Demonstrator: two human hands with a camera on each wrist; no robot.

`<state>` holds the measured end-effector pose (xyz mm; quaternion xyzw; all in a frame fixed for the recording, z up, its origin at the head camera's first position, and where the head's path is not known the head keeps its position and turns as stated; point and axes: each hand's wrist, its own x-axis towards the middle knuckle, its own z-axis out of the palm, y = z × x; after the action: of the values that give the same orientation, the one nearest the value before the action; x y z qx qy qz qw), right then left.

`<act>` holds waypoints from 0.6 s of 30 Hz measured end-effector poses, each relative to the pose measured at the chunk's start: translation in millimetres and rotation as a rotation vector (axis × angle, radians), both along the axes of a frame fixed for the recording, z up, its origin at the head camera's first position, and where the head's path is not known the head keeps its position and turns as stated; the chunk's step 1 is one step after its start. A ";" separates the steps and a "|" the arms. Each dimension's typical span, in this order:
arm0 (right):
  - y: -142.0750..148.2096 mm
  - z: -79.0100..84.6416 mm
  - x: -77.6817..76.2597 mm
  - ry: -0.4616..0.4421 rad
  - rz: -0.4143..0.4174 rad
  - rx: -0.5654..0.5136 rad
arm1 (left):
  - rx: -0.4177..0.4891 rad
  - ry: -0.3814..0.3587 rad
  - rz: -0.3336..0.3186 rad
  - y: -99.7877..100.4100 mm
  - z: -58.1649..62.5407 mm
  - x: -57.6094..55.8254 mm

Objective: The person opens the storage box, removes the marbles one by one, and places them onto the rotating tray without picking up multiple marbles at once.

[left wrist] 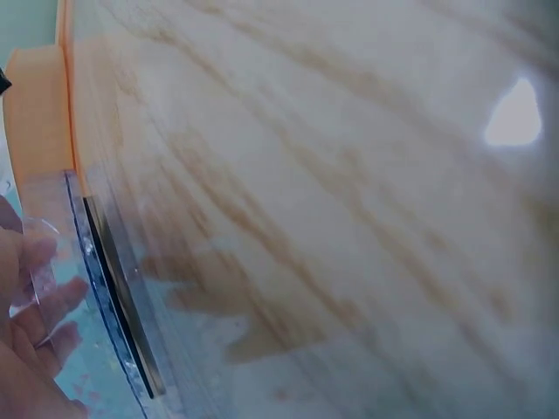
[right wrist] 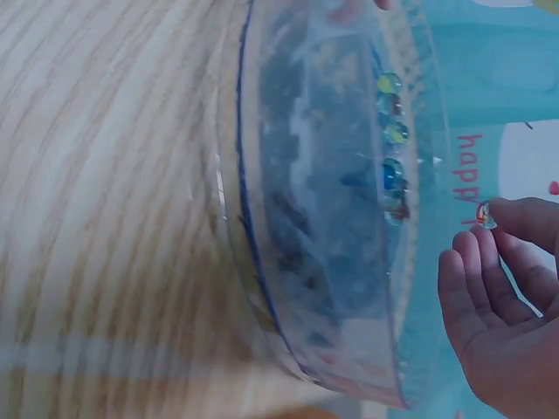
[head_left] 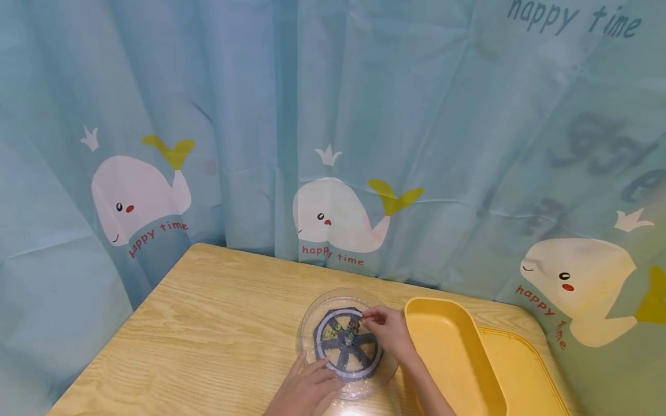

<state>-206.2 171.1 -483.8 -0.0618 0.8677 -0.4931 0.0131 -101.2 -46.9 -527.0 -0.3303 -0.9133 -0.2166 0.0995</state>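
A clear round container [head_left: 386, 375] stands on the table, and inside it is a dark spoked disc [head_left: 343, 362] with a pale ring. Several coloured glass marbles [right wrist: 395, 133] sit at its upper part, seen side-on in the right wrist view. Between thumb and fingertip, my right hand [head_left: 387, 330] pinches a small glass marble [right wrist: 486, 215] above the container's right side. My left hand [head_left: 307, 390] rests at the near left rim, its fingers loosely extended over the edge; the left wrist view shows only part of that hand.
To the right lies a yellow tray [head_left: 411, 312] close beside my right forearm, overlapping another flat yellow tray or lid [head_left: 520, 370]. The wooden table [head_left: 208, 323] ends at a blue curtain [head_left: 250, 115] printed with whales.
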 end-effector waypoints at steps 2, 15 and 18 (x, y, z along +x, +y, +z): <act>-2.8 -2.9 -1.1 -0.016 -0.004 0.002 | -0.002 0.000 0.000 -0.2 0.4 0.1; -13.7 -16.1 -7.3 0.016 -0.008 0.068 | -0.004 -0.031 0.001 0.2 2.2 0.1; -14.7 -17.2 -7.6 0.011 -0.030 0.075 | -0.006 -0.027 0.001 0.1 1.9 0.0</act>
<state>-213.8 156.4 -501.1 -0.0510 0.8864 -0.4601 0.0035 -101.2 -46.8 -525.1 -0.3271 -0.9154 -0.2182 0.0862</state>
